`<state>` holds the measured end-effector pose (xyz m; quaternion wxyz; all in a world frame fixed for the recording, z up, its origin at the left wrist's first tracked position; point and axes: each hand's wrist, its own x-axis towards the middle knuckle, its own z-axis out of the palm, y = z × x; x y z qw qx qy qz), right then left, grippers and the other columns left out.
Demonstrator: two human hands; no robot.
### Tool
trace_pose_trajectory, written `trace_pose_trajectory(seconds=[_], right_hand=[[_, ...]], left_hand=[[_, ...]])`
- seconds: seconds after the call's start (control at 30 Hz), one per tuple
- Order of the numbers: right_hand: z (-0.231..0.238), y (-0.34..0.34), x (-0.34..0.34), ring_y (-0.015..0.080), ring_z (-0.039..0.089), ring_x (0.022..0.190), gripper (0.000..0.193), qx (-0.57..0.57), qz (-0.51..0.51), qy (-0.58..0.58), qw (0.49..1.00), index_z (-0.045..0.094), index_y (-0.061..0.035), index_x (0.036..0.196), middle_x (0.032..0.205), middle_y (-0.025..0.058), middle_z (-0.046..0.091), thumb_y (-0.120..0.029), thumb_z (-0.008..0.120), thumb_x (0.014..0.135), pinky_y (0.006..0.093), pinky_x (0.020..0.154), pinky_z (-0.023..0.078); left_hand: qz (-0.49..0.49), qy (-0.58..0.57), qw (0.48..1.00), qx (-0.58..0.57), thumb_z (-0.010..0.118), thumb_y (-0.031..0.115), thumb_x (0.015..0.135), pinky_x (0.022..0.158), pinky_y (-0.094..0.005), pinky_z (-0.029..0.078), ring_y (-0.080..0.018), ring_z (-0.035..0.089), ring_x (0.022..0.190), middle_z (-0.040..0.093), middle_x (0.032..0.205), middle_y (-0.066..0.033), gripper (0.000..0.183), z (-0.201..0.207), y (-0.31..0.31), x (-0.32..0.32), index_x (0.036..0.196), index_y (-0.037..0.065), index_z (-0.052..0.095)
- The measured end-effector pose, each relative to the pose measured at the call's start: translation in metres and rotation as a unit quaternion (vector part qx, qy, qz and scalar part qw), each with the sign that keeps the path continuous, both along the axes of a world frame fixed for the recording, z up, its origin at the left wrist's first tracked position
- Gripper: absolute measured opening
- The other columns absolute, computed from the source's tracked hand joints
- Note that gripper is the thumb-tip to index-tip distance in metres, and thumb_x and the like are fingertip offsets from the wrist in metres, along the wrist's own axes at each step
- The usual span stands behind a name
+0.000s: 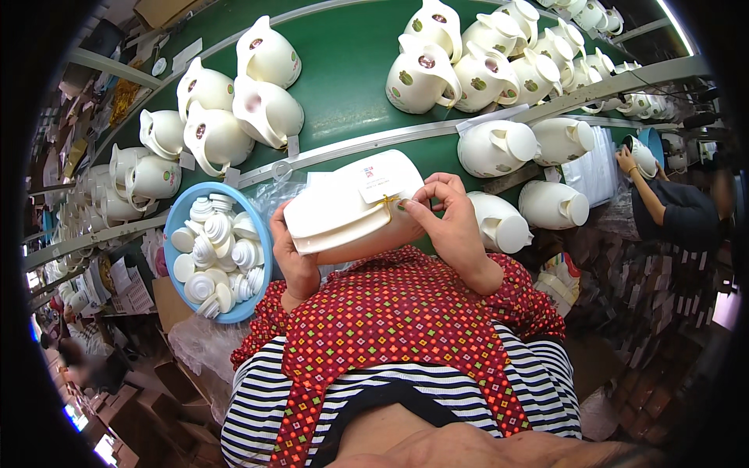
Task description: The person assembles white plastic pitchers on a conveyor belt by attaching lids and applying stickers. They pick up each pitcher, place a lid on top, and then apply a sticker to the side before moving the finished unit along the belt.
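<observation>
A cream-white plastic jug (331, 193) lies on its side in front of my chest, its handle toward me. My left hand (296, 261) is closed around its left end, thumb along the side. A white printed tag (380, 181) rests on the jug's body, with a thin gold-yellow tie (388, 203) at the handle. My right hand (452, 230) pinches at this tie with thumb and forefinger. Part of the tie is hidden behind the fingers.
Left of me stands a light blue basin (175, 222) of white stoppers and lids. Several jugs stand on the green conveyor belt (343, 70) behind a metal rail. More capped jugs (552, 204) lie to the right. At far right a co-worker (675, 203) handles another jug.
</observation>
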<state>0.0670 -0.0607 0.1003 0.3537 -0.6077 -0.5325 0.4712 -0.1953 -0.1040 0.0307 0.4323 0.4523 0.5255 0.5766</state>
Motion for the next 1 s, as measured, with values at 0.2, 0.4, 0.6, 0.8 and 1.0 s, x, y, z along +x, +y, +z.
trace_pose_trajectory(seconds=[0.2, 0.4, 0.6, 0.8, 1.0], right_hand=[[-0.003, 0.003, -0.006, 0.0261, 0.056, 0.115, 0.018, 0.058, -0.022, -0.034, 0.997, 0.071, -0.0025, 0.087, 0.117, 0.0113, 0.055, -0.014, 0.084, 0.086, 0.0373, 0.099, 0.046], [-0.011, 0.011, -0.005, 0.0229, 0.058, 0.111, 0.048, 0.036, -0.046, -0.071, 0.996, 0.062, -0.0053, 0.122, 0.117, 0.0115, 0.056, -0.018, 0.088, 0.084, 0.0332, 0.093, 0.049], [-0.052, 0.034, -0.007, 0.0256, 0.061, 0.111, 0.079, -0.047, -0.131, 0.143, 0.98, 0.044, -0.001, 0.144, 0.134, 0.0179, 0.056, -0.029, 0.089, 0.086, 0.0377, 0.098, 0.052], [-0.066, 0.058, -0.004, 0.0304, 0.06, 0.126, 0.077, -0.02, -0.069, 0.073, 0.995, 0.04, -0.0018, 0.152, 0.142, 0.0227, 0.057, -0.03, 0.082, 0.093, 0.0423, 0.108, 0.048], [-0.083, 0.061, 0.011, 0.0196, 0.062, 0.111, 0.062, -0.066, -0.078, 0.112, 0.988, 0.049, -0.0041, 0.145, 0.132, 0.0128, 0.061, -0.027, 0.079, 0.096, 0.0365, 0.099, 0.049]], left_hand=[[0.027, 0.069, 0.997, 0.007, 0.073, 0.066, 0.092, 0.111, -0.037, 0.044, -0.0236, 0.057, 0.129, 0.057, 0.139, -0.0146, 0.097, -0.013, 0.0, 0.001, 0.147, -0.009, 0.045], [0.029, 0.016, 0.999, -0.018, 0.077, 0.064, 0.089, 0.111, -0.0372, 0.045, -0.0236, 0.058, 0.13, 0.058, 0.14, -0.0141, 0.099, -0.013, 0.005, 0.003, 0.148, -0.008, 0.044], [0.018, -0.045, 0.998, -0.044, 0.081, 0.056, 0.088, 0.111, -0.0372, 0.044, -0.0233, 0.058, 0.129, 0.058, 0.14, -0.0131, 0.098, -0.025, 0.016, 0.001, 0.151, -0.007, 0.041], [-0.021, 0.179, 0.982, 0.064, 0.075, 0.035, 0.092, 0.117, -0.0438, 0.037, -0.0345, 0.051, 0.137, 0.052, 0.146, -0.0187, 0.046, -0.003, 0.085, -0.008, 0.122, -0.001, 0.074], [-0.043, 0.473, 0.842, 0.255, 0.077, 0.018, 0.072, 0.118, -0.054, 0.032, -0.0456, 0.047, 0.137, 0.055, 0.146, -0.0242, 0.025, 0.003, 0.267, 0.006, 0.091, 0.001, 0.075]])
